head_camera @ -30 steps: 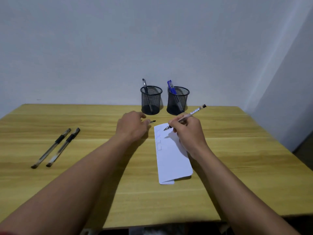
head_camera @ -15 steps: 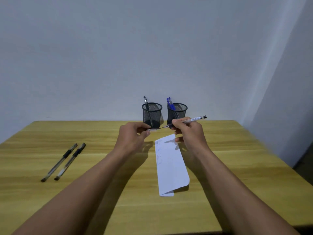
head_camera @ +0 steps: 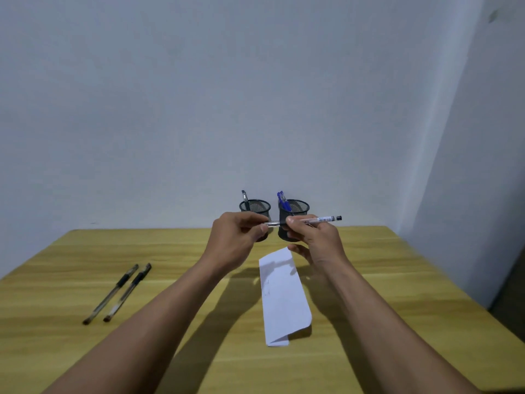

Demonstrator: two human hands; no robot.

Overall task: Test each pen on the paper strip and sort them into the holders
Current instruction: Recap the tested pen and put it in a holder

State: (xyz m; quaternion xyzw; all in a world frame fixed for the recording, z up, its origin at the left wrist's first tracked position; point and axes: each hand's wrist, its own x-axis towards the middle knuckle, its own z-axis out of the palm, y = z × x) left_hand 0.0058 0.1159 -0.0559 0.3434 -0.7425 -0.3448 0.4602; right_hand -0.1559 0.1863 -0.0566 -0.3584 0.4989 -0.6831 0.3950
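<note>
My right hand (head_camera: 315,240) holds a clear pen (head_camera: 318,220) level in the air, its black end pointing right. My left hand (head_camera: 235,240) pinches the pen cap (head_camera: 271,223) onto the pen's left tip. Both hands hover above the far end of the white paper strip (head_camera: 284,297), which lies on the wooden table (head_camera: 71,280) with faint marks on it. Behind the hands stand two black mesh holders: the left holder (head_camera: 255,207) has one dark pen, the right holder (head_camera: 295,209) has blue pens (head_camera: 282,199).
Two dark pens (head_camera: 122,291) lie side by side on the left part of the table. A pale wall runs along the table's far edge, and the table's right edge drops off near the corner of the room.
My right hand lifted the pen off the paper and turned it level. My left hand brought the cap up to its tip, and the two now meet. The view tilted upward.
</note>
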